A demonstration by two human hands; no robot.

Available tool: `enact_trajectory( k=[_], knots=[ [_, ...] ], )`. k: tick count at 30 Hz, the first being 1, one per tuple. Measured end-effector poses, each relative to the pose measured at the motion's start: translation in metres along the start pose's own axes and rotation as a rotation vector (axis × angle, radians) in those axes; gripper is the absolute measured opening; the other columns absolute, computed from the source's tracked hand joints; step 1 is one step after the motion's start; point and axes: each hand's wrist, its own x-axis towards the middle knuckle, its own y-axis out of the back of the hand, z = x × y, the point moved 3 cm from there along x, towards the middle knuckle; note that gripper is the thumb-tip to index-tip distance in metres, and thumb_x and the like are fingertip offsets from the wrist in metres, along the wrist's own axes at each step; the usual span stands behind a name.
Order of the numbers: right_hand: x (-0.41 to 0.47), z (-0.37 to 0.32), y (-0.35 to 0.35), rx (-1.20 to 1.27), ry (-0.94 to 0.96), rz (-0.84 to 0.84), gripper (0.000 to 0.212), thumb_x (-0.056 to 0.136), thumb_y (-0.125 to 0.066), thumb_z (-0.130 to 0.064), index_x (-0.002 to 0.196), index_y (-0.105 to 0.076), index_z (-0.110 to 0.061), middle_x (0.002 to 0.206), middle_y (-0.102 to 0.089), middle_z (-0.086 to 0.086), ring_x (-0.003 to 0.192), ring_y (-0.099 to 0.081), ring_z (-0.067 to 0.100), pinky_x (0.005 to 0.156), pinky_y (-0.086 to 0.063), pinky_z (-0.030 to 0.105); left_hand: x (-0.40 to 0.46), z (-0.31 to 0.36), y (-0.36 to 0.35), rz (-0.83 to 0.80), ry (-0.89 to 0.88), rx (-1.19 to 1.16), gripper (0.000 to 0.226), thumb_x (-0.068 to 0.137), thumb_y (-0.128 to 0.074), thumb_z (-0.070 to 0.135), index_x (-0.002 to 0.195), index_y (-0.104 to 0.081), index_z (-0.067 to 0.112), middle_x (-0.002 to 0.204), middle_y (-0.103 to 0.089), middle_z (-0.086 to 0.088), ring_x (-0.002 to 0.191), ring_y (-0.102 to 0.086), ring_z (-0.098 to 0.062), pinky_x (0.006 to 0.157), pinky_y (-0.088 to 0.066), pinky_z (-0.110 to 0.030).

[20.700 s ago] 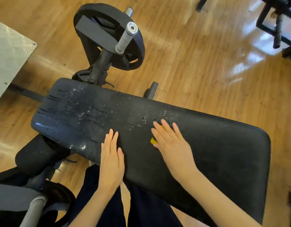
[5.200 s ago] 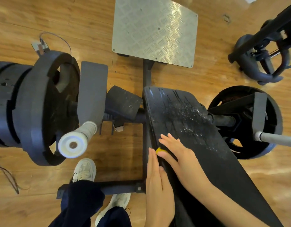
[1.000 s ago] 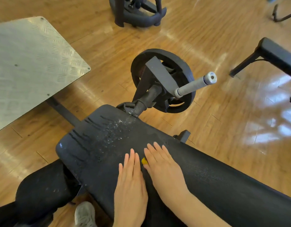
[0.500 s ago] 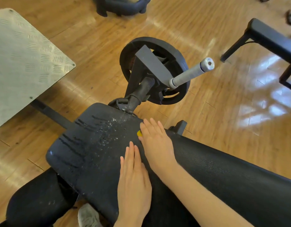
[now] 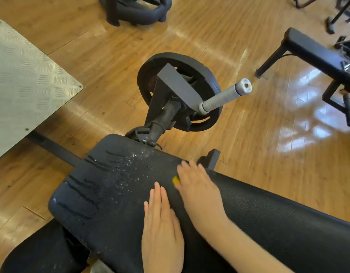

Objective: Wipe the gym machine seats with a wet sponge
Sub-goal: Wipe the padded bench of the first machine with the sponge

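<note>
My right hand (image 5: 197, 191) presses flat, fingers straight, on a yellow sponge (image 5: 175, 180); only its corner shows at the thumb side. Left hand (image 5: 162, 227) lies flat, fingers together, holding nothing, just beside it. Both sit on the black pebbled seat pad (image 5: 268, 223), rounded corners, cracked at the far end, speckled with water droplets (image 5: 129, 170). Beyond: a black weight plate (image 5: 205, 67) with a grey grip handle (image 5: 223, 97), a diamond-tread metal footplate (image 5: 28, 91), glossy wood floor (image 5: 268, 134). Versus half a second ago, right hand has slid back nearer the left.
</note>
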Motion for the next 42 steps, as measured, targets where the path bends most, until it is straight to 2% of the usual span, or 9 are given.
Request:
enact_trajectory(
  k=[3,8,18,23,28,32,34,38,42],
  knots=[
    [0.036,0.011,0.003,0.104,-0.160,-0.041,0.031,0.095,-0.058,-0.035,0.118,-0.056,-0.014,0.113,-0.062,0.002,0.105,-0.059,0.019,0.084,-0.050,0.029,0.000,-0.001,0.000,0.004,-0.004,0.003,0.050,0.099,-0.023,0.020,0.145,-0.032,0.001,0.151,-0.043,-0.017,0.139,-0.031,-0.023,0.116,-0.010,-0.030],
    [-0.039,0.007,0.001,-0.048,0.003,-0.072,0.064,0.066,-0.085,-0.034,0.119,-0.066,-0.005,0.120,-0.066,0.014,0.113,-0.063,0.029,0.099,-0.043,0.043,-0.001,0.000,0.001,0.014,-0.018,0.003,0.052,0.095,-0.039,0.009,0.145,-0.030,0.002,0.152,-0.039,-0.015,0.139,-0.039,-0.026,0.116,-0.018,-0.035],
    [-0.046,0.031,0.011,-0.123,-0.056,0.093,0.043,0.089,-0.058,-0.035,0.120,-0.064,-0.005,0.120,-0.066,0.011,0.113,-0.063,0.027,0.099,-0.044,0.041,-0.001,-0.001,0.001,-0.021,-0.006,-0.038,0.055,0.095,-0.026,0.020,0.148,-0.026,0.003,0.155,-0.037,-0.015,0.141,-0.029,-0.021,0.118,-0.008,-0.030],
    [0.019,0.033,0.014,0.004,-0.266,-0.051,0.032,0.100,-0.043,-0.043,0.113,-0.054,-0.016,0.104,-0.062,0.001,0.094,-0.061,0.017,0.066,-0.045,0.026,-0.004,0.000,0.001,0.000,-0.008,-0.073,0.053,0.099,-0.025,0.021,0.149,-0.021,0.002,0.158,-0.033,-0.012,0.144,-0.031,-0.023,0.120,-0.007,-0.030],
    [-0.039,0.030,0.010,-0.152,-0.092,0.016,0.052,0.076,-0.074,-0.035,0.116,-0.065,-0.003,0.114,-0.067,0.014,0.108,-0.065,0.029,0.090,-0.053,0.039,-0.004,-0.002,0.001,-0.018,0.001,-0.046,0.054,0.098,-0.025,0.021,0.148,-0.019,0.002,0.158,-0.031,-0.011,0.142,-0.036,-0.026,0.117,-0.011,-0.034],
    [0.025,0.038,0.019,0.011,-0.282,-0.003,0.030,0.099,-0.045,-0.040,0.098,-0.057,-0.012,0.085,-0.055,-0.003,0.073,-0.061,0.016,0.055,-0.041,0.025,-0.003,0.001,0.001,-0.008,0.002,-0.038,0.053,0.099,-0.025,0.020,0.149,-0.019,0.002,0.158,-0.033,-0.013,0.143,-0.035,-0.026,0.117,-0.015,-0.034],
    [0.028,0.035,0.012,0.018,-0.315,-0.047,0.034,0.102,-0.038,-0.041,0.107,-0.055,-0.012,0.089,-0.055,-0.001,0.083,-0.063,0.018,0.060,-0.043,0.026,-0.003,0.001,0.002,-0.018,0.007,-0.045,0.054,0.099,-0.025,0.021,0.150,-0.019,0.003,0.157,-0.034,-0.013,0.144,-0.033,-0.025,0.119,-0.012,-0.032],
    [-0.021,0.023,0.005,-0.120,-0.132,0.011,0.048,0.079,-0.071,-0.032,0.116,-0.063,-0.002,0.112,-0.066,0.016,0.106,-0.065,0.033,0.091,-0.053,0.041,0.000,0.002,0.002,-0.029,0.006,-0.045,0.055,0.095,-0.026,0.019,0.147,-0.025,0.002,0.155,-0.037,-0.016,0.142,-0.028,-0.022,0.117,-0.010,-0.030],
    [0.044,0.030,0.001,0.099,-0.201,-0.063,0.031,0.101,-0.041,-0.038,0.107,-0.057,-0.012,0.097,-0.061,0.002,0.091,-0.064,0.021,0.076,-0.052,0.032,0.002,0.003,0.002,-0.014,0.013,-0.061,0.055,0.093,-0.027,0.017,0.145,-0.030,0.001,0.153,-0.040,-0.017,0.140,-0.031,-0.023,0.117,-0.011,-0.030]
  ],
)
